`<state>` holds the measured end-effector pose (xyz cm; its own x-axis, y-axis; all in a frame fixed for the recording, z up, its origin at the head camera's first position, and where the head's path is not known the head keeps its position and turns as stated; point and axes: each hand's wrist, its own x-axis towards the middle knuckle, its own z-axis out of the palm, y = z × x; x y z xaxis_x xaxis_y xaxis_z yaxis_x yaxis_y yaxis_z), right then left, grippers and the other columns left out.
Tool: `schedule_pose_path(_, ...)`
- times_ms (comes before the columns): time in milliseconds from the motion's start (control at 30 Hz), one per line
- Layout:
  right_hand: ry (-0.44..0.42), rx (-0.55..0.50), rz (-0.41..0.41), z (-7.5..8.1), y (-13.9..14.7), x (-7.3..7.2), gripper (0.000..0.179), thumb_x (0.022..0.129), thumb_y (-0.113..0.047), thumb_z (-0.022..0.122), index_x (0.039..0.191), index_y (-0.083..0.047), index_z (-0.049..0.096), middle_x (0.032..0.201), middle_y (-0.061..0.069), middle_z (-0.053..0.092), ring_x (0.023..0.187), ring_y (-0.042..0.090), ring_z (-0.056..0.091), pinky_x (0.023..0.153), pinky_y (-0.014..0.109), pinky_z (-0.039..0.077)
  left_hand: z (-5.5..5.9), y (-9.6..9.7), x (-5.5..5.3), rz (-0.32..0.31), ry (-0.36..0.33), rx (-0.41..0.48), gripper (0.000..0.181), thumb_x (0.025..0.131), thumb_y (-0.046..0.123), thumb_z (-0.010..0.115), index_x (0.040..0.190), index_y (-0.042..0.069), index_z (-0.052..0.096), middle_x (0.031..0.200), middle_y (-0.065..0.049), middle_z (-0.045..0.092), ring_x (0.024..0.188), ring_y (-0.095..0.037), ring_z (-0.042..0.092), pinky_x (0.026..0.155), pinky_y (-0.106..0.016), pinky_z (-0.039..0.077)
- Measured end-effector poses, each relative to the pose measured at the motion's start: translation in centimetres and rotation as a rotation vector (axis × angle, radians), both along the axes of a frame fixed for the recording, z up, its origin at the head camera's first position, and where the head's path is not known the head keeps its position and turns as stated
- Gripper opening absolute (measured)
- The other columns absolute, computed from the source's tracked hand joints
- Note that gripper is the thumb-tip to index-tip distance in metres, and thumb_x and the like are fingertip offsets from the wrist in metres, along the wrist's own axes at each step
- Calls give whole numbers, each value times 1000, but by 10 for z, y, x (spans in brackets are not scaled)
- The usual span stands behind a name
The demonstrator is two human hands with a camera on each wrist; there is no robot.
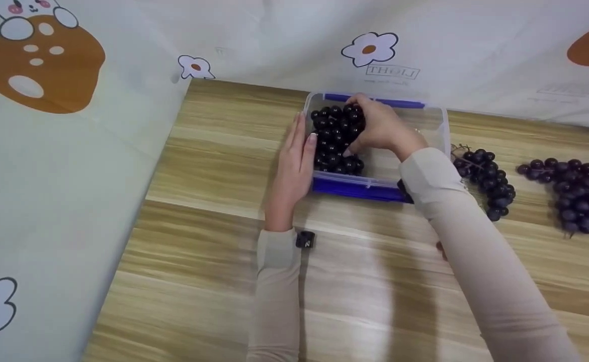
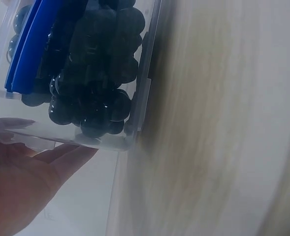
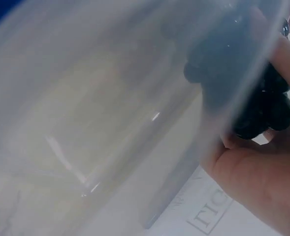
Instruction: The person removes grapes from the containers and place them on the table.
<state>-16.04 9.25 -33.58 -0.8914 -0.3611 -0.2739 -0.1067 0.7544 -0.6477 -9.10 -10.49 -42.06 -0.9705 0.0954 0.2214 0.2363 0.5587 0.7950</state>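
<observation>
A bunch of dark grapes (image 1: 332,136) lies in the left part of a clear plastic box (image 1: 445,133) with blue side clips. My right hand (image 1: 382,125) reaches over the box's near wall and grips the bunch from its right side, thumb toward me and fingers at the far end. Along the outside of the box's left wall rests my left hand (image 1: 294,163), its fingers straight and its thumb at the rim. Through the wall, the left wrist view shows the grapes (image 2: 93,113) close to that left hand (image 2: 26,182).
To the right of the box lies a second grape bunch (image 1: 490,183) with a bare stem, partly behind the right sleeve. Farther right is another bunch (image 1: 578,196). A small reddish-brown thing (image 1: 441,250) shows beside the right forearm. A patterned sheet (image 1: 274,40) borders the wooden table (image 1: 203,166).
</observation>
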Motion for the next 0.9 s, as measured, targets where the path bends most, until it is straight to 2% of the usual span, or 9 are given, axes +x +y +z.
schedule_pose_path(133,1,51,7,1,-4,-2,95,68,-2,96,149,2,46,152,27,52,145,45,44,127,55,32,0,0,-1,4,5,2,59,117,33,33,167,4,24,174,-16,22,161,-38,22,134,-47,16)
schedule_pose_path(367,30,90,36,2,-7,-3,89,67,-10,97,143,5,54,141,26,61,135,43,53,123,52,39,-1,3,-1,0,13,72,57,116,28,35,165,0,25,174,-19,22,161,-38,22,134,-37,12)
schedule_pose_path(500,35,101,29,1,-6,-3,87,68,-12,97,142,3,55,140,26,60,135,45,50,123,55,38,0,4,-1,2,21,73,57,116,28,35,165,0,26,174,-19,22,161,-38,21,135,-40,13)
schedule_pose_path(767,-93,-1,29,-2,-6,-2,88,72,0,91,145,-3,42,149,23,55,140,42,50,123,55,38,0,3,0,21,-6,22,59,117,33,32,167,3,24,175,-14,20,161,-38,20,134,-47,15)
schedule_pose_path(900,-82,-23,19,-4,-7,-1,86,72,2,90,144,-4,44,149,23,55,140,42,50,122,57,39,1,2,0,19,-17,22,59,117,33,32,167,4,23,175,-14,19,162,-37,20,134,-47,14)
